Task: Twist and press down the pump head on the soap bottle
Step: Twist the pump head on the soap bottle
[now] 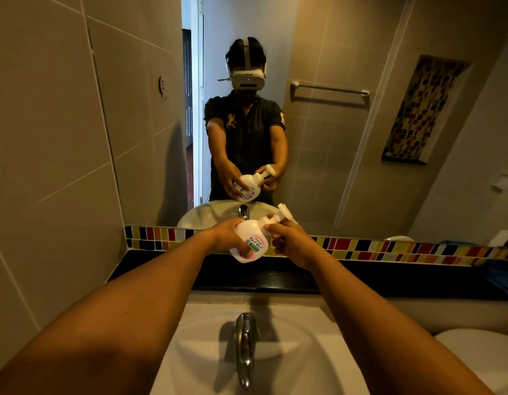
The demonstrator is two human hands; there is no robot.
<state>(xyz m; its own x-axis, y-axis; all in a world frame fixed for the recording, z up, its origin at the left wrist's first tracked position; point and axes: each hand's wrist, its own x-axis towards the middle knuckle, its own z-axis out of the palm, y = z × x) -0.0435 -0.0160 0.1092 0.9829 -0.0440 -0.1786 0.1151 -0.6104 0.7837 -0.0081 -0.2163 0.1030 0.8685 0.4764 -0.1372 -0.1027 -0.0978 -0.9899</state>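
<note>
A white soap bottle with a pink and green label is held up in front of the mirror, tilted so its top leans to the right. My left hand wraps around the bottle's body from the left. My right hand pinches the neck just under the white pump head, which sticks out up and to the right. The mirror repeats the same hold.
Below my arms are a white sink and a chrome tap. A black counter ledge runs under a strip of coloured tiles. The large mirror is close behind the bottle. A white toilet lid shows at right.
</note>
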